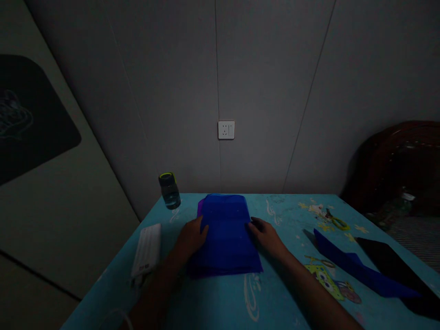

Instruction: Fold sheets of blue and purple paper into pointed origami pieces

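A stack of thin blue sheets (225,238) lies on the table in front of me, with a purple edge showing at its upper left. My left hand (192,236) grips the left side of the stack, thumb on top and the other fingers partly hidden. On the opposite edge, my right hand (266,233) is closed with its thumb over the sheets. A dark patch shows by the right fingertips; whether it is a small object or shadow I cannot tell.
A white power bank (147,250) lies at the left, with a water bottle (169,190) behind it. To the right are a folded blue sheet (364,270), a black flat panel (388,261) and yellow-green-handled scissors (338,222). A wall socket (226,130) is beyond the blue tablecloth (275,293).
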### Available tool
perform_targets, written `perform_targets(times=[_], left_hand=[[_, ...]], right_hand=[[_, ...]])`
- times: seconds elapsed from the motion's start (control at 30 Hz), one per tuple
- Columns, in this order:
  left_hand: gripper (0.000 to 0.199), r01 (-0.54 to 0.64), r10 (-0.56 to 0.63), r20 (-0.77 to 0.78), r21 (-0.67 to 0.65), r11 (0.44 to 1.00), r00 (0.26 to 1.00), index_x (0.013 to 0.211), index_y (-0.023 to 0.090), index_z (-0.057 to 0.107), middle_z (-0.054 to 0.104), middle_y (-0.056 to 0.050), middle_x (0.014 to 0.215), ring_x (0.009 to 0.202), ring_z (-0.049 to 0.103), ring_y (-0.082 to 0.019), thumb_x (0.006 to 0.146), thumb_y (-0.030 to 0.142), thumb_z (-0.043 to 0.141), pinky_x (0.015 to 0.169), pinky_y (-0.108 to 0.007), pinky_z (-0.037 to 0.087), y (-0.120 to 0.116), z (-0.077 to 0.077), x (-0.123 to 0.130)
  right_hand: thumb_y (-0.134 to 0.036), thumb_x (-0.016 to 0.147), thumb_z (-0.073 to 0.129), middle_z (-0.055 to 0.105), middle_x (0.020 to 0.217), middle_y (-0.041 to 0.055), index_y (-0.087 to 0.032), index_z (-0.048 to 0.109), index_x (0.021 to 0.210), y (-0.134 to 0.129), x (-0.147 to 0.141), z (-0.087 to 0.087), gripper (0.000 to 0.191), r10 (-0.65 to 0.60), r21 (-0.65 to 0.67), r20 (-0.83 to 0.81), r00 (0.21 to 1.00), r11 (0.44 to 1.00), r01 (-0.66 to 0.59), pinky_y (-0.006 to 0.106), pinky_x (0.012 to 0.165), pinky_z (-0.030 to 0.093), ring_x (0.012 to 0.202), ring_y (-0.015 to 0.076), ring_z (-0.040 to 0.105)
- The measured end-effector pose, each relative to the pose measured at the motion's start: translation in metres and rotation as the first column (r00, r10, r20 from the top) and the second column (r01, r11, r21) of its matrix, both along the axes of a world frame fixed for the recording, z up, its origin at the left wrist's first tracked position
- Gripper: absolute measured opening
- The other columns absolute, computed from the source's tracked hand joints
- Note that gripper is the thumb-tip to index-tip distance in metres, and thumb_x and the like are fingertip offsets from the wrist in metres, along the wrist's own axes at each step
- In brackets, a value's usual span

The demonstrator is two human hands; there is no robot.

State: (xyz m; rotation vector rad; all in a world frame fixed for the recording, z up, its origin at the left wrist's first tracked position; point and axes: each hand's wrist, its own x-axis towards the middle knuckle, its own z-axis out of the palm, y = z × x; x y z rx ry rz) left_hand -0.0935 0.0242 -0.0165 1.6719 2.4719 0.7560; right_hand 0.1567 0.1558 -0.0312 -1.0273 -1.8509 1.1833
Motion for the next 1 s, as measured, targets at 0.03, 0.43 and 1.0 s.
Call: perform_targets(times=[0.03,0.43,1.0], left_hand=[[0.044,-0.002,0.001,0.044,0.023,1.000,0.999,0.126,0.011,0.057,0.063,-0.020,0.127,0.117,0.059,-0.030,0.087,0.032,0.051,0.104,-0.041,0.040,0.000,0.000,0.005],[0.047,-0.121,-0.115,0.744,0.255,0.959,0.658,0.128,0.014,0.055,0.062,-0.017,0.130,0.112,0.064,-0.027,0.085,0.032,0.057,0.090,-0.038,0.054,0.001,0.011,0.006],[0.038,-0.114,-0.340,0.628,0.569,0.815,0.700,0.114,0.019,0.060,0.071,-0.006,0.112,0.105,0.066,-0.024,0.083,0.041,0.061,0.093,-0.036,0.052,-0.008,0.058,0.047]], right_hand=[[-0.045,0.080,0.064,0.071,0.113,0.0148,-0.012,0.065,0.118,0.000,-0.001,-0.001,0.051,0.014,-0.032,-0.034,0.999,0.999,-0.015,0.044,0.096,0.049,0.105,0.0291,0.067],[-0.046,0.079,0.068,0.077,0.095,0.0104,-0.017,0.064,0.115,-0.008,-0.002,0.016,0.046,0.004,-0.287,-0.349,0.937,0.951,-0.111,0.044,0.075,0.059,0.084,0.0286,0.074],[-0.045,0.085,0.063,0.067,0.121,0.0084,-0.022,0.056,0.116,-0.034,0.000,0.052,0.039,-0.025,0.041,-0.512,0.859,0.998,0.053,0.037,0.094,0.049,0.107,0.0242,0.063]])
